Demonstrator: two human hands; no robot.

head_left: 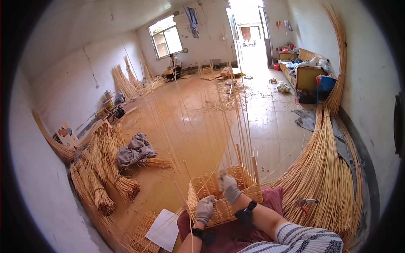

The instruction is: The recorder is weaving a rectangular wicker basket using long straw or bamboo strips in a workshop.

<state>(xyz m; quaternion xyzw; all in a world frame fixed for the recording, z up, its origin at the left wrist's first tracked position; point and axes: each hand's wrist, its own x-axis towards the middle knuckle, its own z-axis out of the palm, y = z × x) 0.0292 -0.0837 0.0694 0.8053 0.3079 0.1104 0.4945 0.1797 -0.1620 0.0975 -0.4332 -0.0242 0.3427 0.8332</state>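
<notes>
A rectangular wicker basket (pixel 222 212), partly woven, rests on a red striped cloth (pixel 273 197) over my lap. Long thin upright canes (pixel 237 114) rise from its sides, and thicker sticks (pixel 255 169) stand at its corners. My left hand (pixel 205 208), in a pale work glove, is closed on the near left part of the basket's edge. Over the basket's middle, my gloved right hand (pixel 230 188) has its fingers pinched together, higher and farther away than the left. Whatever lies in that pinch is too small to make out.
Cane bundles lie on the left (pixel 101 189) and right (pixel 322 181), with pliers (pixel 307 203) on the right one. A woven panel (pixel 144 227) and white sheet (pixel 163 230) lie at lower left. Beyond are a grey cloth (pixel 137 149), wood shavings (pixel 228 97), a bench (pixel 310 76) and a seated person (pixel 173 67).
</notes>
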